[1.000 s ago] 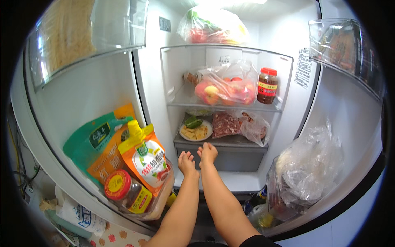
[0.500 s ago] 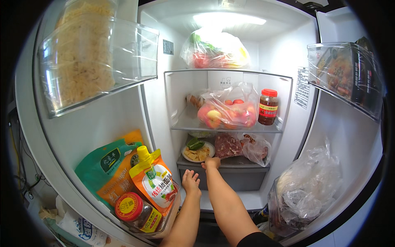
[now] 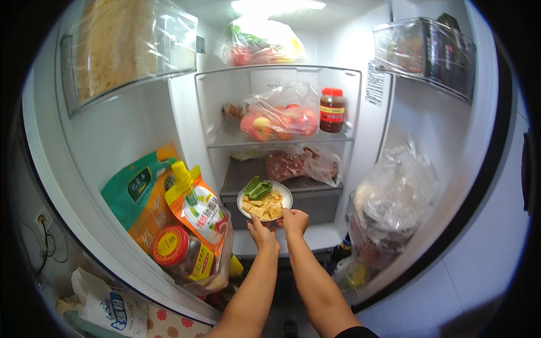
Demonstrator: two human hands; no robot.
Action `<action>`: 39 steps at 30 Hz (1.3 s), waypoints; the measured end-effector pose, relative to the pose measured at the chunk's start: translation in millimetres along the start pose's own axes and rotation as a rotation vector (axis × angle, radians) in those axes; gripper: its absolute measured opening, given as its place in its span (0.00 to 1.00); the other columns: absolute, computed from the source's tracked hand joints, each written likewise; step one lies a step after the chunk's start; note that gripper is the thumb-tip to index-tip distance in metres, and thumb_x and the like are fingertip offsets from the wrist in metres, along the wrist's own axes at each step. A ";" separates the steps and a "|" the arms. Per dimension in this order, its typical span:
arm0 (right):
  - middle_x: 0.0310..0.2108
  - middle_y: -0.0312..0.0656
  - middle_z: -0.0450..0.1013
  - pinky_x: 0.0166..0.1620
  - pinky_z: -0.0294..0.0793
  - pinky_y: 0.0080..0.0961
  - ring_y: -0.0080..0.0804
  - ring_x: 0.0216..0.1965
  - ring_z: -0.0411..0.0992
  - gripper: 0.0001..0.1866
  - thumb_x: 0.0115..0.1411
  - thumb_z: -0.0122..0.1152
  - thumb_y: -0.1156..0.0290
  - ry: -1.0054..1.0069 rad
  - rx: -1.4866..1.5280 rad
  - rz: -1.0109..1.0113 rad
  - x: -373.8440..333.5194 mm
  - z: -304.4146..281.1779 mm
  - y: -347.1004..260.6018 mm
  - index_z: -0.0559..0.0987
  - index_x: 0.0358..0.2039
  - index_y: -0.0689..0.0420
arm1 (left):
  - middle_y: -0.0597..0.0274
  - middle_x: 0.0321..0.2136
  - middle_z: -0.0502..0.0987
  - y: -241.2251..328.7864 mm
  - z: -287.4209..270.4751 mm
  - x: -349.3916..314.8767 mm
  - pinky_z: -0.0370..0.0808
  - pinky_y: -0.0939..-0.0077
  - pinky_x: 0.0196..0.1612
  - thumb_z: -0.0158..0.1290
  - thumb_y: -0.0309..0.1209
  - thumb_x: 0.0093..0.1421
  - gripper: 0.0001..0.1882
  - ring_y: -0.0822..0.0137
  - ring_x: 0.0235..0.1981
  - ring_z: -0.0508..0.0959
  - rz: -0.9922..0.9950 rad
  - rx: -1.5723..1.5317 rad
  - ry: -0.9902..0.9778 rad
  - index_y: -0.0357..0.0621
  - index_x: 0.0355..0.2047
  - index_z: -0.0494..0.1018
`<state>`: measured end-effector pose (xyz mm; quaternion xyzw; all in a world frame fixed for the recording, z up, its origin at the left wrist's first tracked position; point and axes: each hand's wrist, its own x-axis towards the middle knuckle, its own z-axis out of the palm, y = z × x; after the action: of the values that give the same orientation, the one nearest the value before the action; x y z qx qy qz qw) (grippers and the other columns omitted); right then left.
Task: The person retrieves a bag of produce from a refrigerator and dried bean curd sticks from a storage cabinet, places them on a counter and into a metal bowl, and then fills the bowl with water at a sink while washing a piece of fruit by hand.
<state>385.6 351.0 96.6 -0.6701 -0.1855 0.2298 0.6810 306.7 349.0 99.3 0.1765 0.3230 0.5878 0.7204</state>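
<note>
Basically both hands are on one small round plate [image 3: 288, 197]: L hand [image 3: 263, 234] grips its near rim, R hand [image 3: 295, 221] pinches the near-right edge, fingers partly hidden underneath. Plate's held roughly level, just in front of the fridge's lower shelf [image 3: 239, 176], w/ green pepper pieces [image 3: 258, 188] at the back & pale yellow slices [image 3: 265, 207] in front. Behind it on that shelf: bagged red meat [image 3: 283, 165] & another clear bag [image 3: 322, 166], touching. Grey drawer front [image 3: 318, 208] sits below. Middle shelf, above: bagged apples [image 3: 279, 122] next to a red-lidded jar [image 3: 332, 111]; up top, a veg bag [image 3: 262, 45]. Loaded door bins crowd both sides of the forearms: L one has a green-and-orange pouch [image 3: 138, 188], a yellow-capped pouch [image 3: 197, 211] & a squat jar [image 3: 179, 254], all leaning; R one has a bulky clear plastic bag [image 3: 397, 188]. Re labels: yellow-capped pouch has big red characters on white, squat jar has a round yellow lid label plus a yellow side label, shelf jar has a red/yellow band, green-and-orange pouch has pale lettering & a dark panel. Wall sticker [image 3: 374, 84] on R is dense black print, too small to read; white sack [image 3: 115, 308] at bottom L has blue print.
</note>
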 end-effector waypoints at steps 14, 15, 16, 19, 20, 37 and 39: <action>0.19 0.38 0.72 0.21 0.68 0.13 0.18 0.16 0.68 0.09 0.49 0.55 0.76 0.004 0.053 0.021 -215.3 -208.1 7.4 0.77 0.28 0.69 | 0.58 0.42 0.71 23.4 -148.5 -198.8 0.76 0.63 0.38 0.47 0.29 0.55 0.20 0.64 0.40 0.75 -0.488 0.100 -0.407 0.46 0.48 0.58; 0.18 0.37 0.72 0.20 0.66 0.13 0.17 0.16 0.67 0.08 0.49 0.55 0.77 0.015 0.012 0.020 -223.2 -217.3 18.2 0.77 0.29 0.69 | 0.59 0.42 0.71 26.1 -162.1 -211.1 0.76 0.63 0.38 0.48 0.29 0.55 0.20 0.65 0.40 0.75 -0.535 0.117 -0.393 0.46 0.48 0.58; 0.18 0.36 0.71 0.20 0.67 0.14 0.17 0.16 0.67 0.08 0.49 0.55 0.78 0.011 -0.037 0.001 -233.2 -231.1 23.9 0.77 0.29 0.70 | 0.59 0.41 0.72 31.5 -166.2 -225.7 0.75 0.62 0.38 0.49 0.29 0.55 0.18 0.68 0.39 0.75 -0.576 0.148 -0.388 0.46 0.46 0.61; 0.19 0.36 0.71 0.21 0.71 0.16 0.17 0.18 0.68 0.09 0.48 0.56 0.79 -0.107 0.003 -0.012 -250.8 -245.1 57.8 0.77 0.30 0.70 | 0.61 0.40 0.72 31.1 -211.5 -254.6 0.75 0.65 0.39 0.51 0.30 0.57 0.15 0.68 0.39 0.75 -0.600 0.180 -0.290 0.44 0.44 0.65; 0.20 0.36 0.71 0.23 0.74 0.18 0.18 0.18 0.68 0.09 0.49 0.56 0.79 -0.151 -0.063 0.008 -265.9 -247.5 60.2 0.76 0.32 0.70 | 0.62 0.41 0.72 34.0 -228.4 -269.8 0.76 0.66 0.40 0.51 0.29 0.57 0.15 0.68 0.40 0.75 -0.583 0.171 -0.257 0.44 0.45 0.65; 0.24 0.37 0.73 0.24 0.71 0.16 0.20 0.21 0.70 0.10 0.55 0.56 0.73 -1.337 -0.371 0.329 -463.8 -50.9 297.5 0.76 0.37 0.64 | 0.61 0.30 0.74 60.4 -534.6 -396.1 0.77 0.79 0.27 0.48 0.21 0.54 0.14 0.68 0.28 0.76 0.220 -0.024 0.847 0.39 0.43 0.70; 0.23 0.37 0.73 0.24 0.72 0.18 0.22 0.21 0.71 0.10 0.54 0.56 0.74 -1.336 -0.396 0.304 -488.0 -33.5 304.5 0.77 0.37 0.63 | 0.62 0.29 0.73 73.9 -561.8 -392.8 0.76 0.79 0.25 0.50 0.21 0.54 0.14 0.70 0.26 0.75 0.213 -0.034 0.869 0.37 0.42 0.70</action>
<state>-18.0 48.1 -181.3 -0.5157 -0.5059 0.6456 0.2477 -164.9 -80.6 -162.1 -0.0662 0.5661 0.6834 0.4563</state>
